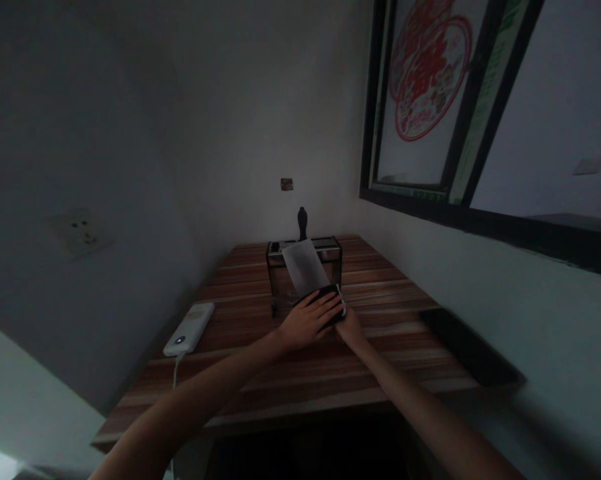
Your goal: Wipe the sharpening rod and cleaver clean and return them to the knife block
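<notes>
Above the middle of the table, a flat pale-grey rectangular blade (305, 267), looking like a cleaver's, points up and away with a leftward tilt. A dark, cloth-like piece with a white edge (333, 289) covers its near end. My left hand (310, 321) lies across this dark piece, fingers together and bent over it. From the right, my right hand (349, 325) closes around the near end; its fingers are mostly hidden, and so is any handle. Just behind the blade stands a metal-framed rack (337, 257), with an upright black knife handle (302, 223) rising out of it.
On the wood-striped table (380, 293), a white power bank (189, 329) with a cable (175, 373) lies at the left. A flat black object (470, 347) rests along the right edge. Walls enclose the left, back and right; a dark-framed window (430, 193) is at the right.
</notes>
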Tool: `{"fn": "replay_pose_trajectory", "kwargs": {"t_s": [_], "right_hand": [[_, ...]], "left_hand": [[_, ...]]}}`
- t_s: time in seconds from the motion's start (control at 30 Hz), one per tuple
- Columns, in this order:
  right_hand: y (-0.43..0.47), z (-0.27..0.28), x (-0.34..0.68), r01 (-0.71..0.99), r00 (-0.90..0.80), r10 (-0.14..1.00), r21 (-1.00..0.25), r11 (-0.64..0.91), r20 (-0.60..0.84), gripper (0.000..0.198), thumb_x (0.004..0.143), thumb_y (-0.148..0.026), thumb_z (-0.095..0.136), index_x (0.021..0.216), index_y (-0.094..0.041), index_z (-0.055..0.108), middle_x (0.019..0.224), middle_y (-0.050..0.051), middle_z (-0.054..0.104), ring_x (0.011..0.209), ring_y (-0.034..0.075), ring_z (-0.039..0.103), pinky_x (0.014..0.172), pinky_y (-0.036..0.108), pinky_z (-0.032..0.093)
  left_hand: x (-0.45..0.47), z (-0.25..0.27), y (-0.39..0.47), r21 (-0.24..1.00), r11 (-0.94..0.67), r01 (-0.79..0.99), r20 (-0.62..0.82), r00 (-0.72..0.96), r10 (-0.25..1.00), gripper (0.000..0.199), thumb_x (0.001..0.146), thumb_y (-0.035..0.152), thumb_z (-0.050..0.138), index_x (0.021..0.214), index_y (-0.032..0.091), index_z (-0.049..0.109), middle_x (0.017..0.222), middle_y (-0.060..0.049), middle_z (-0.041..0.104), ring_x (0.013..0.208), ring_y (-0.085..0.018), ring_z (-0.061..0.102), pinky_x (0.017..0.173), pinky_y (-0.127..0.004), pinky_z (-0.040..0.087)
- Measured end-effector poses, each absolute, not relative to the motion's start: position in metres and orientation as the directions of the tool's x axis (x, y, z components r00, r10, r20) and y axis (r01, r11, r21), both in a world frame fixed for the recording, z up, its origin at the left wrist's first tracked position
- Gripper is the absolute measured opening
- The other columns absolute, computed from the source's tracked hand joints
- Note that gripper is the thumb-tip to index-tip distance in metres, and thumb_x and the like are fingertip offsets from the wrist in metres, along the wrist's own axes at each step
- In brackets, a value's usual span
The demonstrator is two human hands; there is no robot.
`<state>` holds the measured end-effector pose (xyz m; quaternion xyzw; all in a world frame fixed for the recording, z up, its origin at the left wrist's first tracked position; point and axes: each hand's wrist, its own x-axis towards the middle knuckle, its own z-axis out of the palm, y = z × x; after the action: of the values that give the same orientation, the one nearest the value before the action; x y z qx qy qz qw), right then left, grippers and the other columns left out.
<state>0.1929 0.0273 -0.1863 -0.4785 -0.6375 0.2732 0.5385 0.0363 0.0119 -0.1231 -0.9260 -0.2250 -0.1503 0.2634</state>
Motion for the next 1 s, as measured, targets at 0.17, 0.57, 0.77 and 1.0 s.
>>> {"fn": "replay_pose_trajectory", "kwargs": {"t_s": [0.17, 0.57, 0.77, 1.0], "right_hand": [[0.027, -0.187, 0.193, 0.289, 0.058, 0.917, -0.886, 0.362, 0.394, 0.020, 0.072, -0.024, 0.052, 0.082, -0.017, 0.067, 0.061, 0.006, 0.067, 0.068, 0.021, 0.066, 0.058, 0.024, 0.051], [0.026, -0.182, 0.194, 0.346, 0.044, 0.924, -0.874, 0.342, 0.379, 0.018, 0.068, -0.023, 0.050, 0.076, -0.014, 0.063, 0.057, 0.005, 0.064, 0.059, 0.020, 0.061, 0.051, 0.025, 0.046], [0.025, -0.181, 0.195, 0.364, 0.021, 0.922, -0.862, 0.352, 0.385, 0.013, 0.068, -0.026, 0.051, 0.071, -0.017, 0.060, 0.050, 0.001, 0.058, 0.055, 0.018, 0.058, 0.048, 0.024, 0.042], [0.026, -0.181, 0.193, 0.374, 0.038, 0.914, -0.855, 0.361, 0.403, 0.018, 0.070, -0.032, 0.051, 0.071, -0.016, 0.061, 0.059, 0.003, 0.061, 0.057, 0.017, 0.056, 0.052, 0.025, 0.041]], "left_hand": [[0.035, -0.122, 0.013, -0.428, -0.760, 0.489, 0.393, 0.858, 0.330, 0.053, 0.092, 0.039, 0.033, 0.141, 0.020, 0.024, 0.148, -0.003, 0.026, 0.138, -0.017, 0.018, 0.113, -0.038, 0.016], [0.030, -0.117, 0.023, -0.451, -0.752, 0.480, 0.401, 0.862, 0.310, 0.053, 0.092, 0.040, 0.032, 0.141, 0.022, 0.024, 0.149, -0.002, 0.024, 0.138, -0.016, 0.018, 0.112, -0.038, 0.016], [0.025, -0.100, 0.032, -0.460, -0.695, 0.553, 0.452, 0.819, 0.353, 0.053, 0.092, 0.041, 0.034, 0.140, 0.023, 0.027, 0.148, -0.001, 0.026, 0.137, -0.016, 0.019, 0.112, -0.037, 0.017], [0.019, -0.075, 0.048, -0.450, -0.642, 0.620, 0.517, 0.768, 0.379, 0.051, 0.091, 0.036, 0.036, 0.140, 0.023, 0.028, 0.148, -0.003, 0.027, 0.138, -0.018, 0.019, 0.112, -0.041, 0.018]]}}
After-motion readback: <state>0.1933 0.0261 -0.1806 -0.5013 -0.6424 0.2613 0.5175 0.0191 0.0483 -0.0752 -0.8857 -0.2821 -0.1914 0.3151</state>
